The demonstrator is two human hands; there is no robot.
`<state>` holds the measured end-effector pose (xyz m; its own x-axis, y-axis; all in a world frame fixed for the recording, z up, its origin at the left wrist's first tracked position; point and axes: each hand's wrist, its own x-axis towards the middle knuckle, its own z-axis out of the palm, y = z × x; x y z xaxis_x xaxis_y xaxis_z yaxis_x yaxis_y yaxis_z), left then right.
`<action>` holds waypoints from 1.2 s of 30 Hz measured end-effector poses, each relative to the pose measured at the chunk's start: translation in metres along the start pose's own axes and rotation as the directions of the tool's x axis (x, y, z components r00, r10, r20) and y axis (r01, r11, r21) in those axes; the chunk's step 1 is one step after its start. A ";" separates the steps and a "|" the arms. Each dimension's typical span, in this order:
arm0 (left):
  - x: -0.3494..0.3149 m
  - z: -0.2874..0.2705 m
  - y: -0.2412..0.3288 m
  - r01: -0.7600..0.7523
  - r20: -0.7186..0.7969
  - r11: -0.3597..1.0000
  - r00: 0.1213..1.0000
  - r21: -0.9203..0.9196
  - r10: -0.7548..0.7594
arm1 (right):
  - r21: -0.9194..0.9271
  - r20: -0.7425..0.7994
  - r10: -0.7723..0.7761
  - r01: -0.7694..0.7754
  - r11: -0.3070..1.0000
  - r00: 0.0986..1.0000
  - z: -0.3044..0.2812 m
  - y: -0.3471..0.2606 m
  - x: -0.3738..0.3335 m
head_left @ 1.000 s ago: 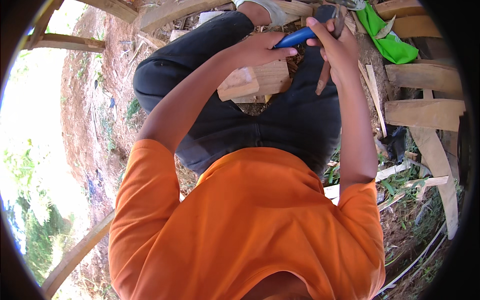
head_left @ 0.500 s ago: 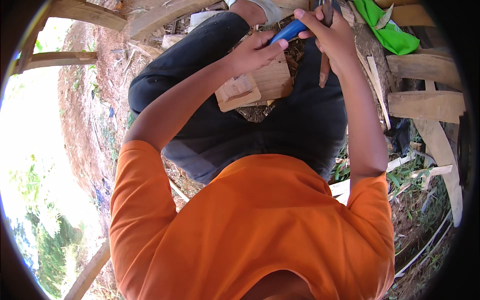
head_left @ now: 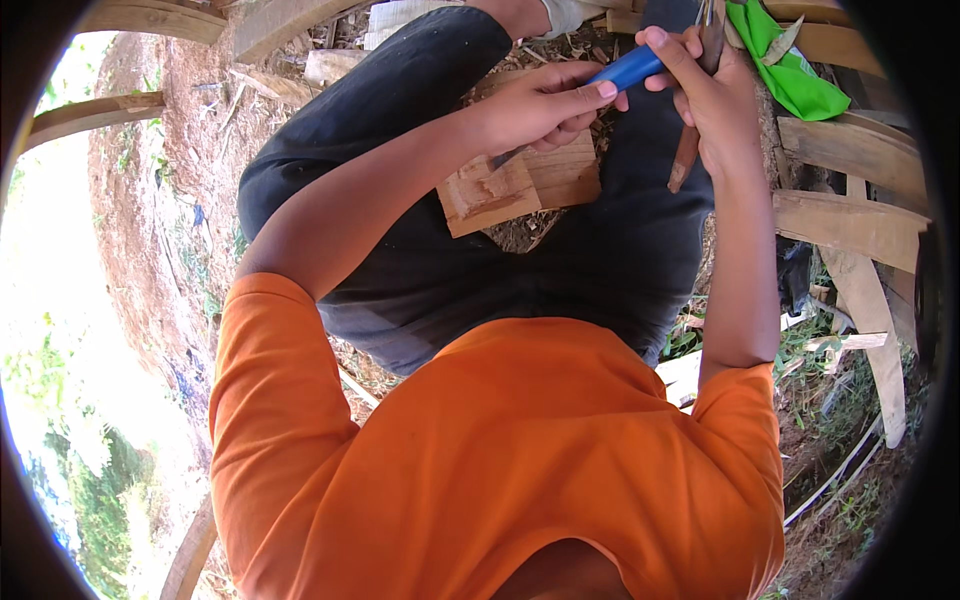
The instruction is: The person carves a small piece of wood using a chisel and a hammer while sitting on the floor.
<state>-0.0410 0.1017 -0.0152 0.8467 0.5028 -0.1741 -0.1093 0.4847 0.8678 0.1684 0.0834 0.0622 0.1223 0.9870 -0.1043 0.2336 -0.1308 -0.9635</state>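
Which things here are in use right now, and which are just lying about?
In use:
left hand on the blue-handled tool
right hand, holding a brown stick
wood block on the lap

Lying about:
green cloth
planks

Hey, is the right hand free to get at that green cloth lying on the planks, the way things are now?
Probably not straight away. The green cloth lies uncovered just beside the right hand, but that hand is gripping a brown stick-like tool and touching the blue handle, so it would need to let go first.
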 end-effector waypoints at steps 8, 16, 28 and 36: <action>-0.001 0.001 0.000 -0.012 0.036 0.999 0.999 0.053 0.010 | -0.043 0.037 0.013 -0.011 0.999 0.999 -0.004 0.000 -0.009; 0.004 0.001 -0.004 -0.020 0.033 0.998 0.999 0.064 0.018 | 0.314 -0.217 0.050 0.022 0.949 0.975 -0.061 -0.024 -0.041; 0.004 0.001 -0.002 0.024 0.021 0.998 0.999 0.062 -0.025 | 0.231 -0.267 0.058 0.005 0.973 0.962 -0.071 -0.022 -0.052; 0.001 0.002 -0.003 0.032 -0.009 0.997 0.999 0.072 -0.032 | 0.092 0.086 0.153 -0.161 0.983 0.984 -0.080 -0.017 -0.066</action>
<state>-0.0388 0.0990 -0.0168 0.8451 0.4934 -0.2059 -0.0438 0.4476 0.8932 0.2330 0.0125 0.1052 0.0736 0.9596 -0.2717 0.1209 -0.2790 -0.9526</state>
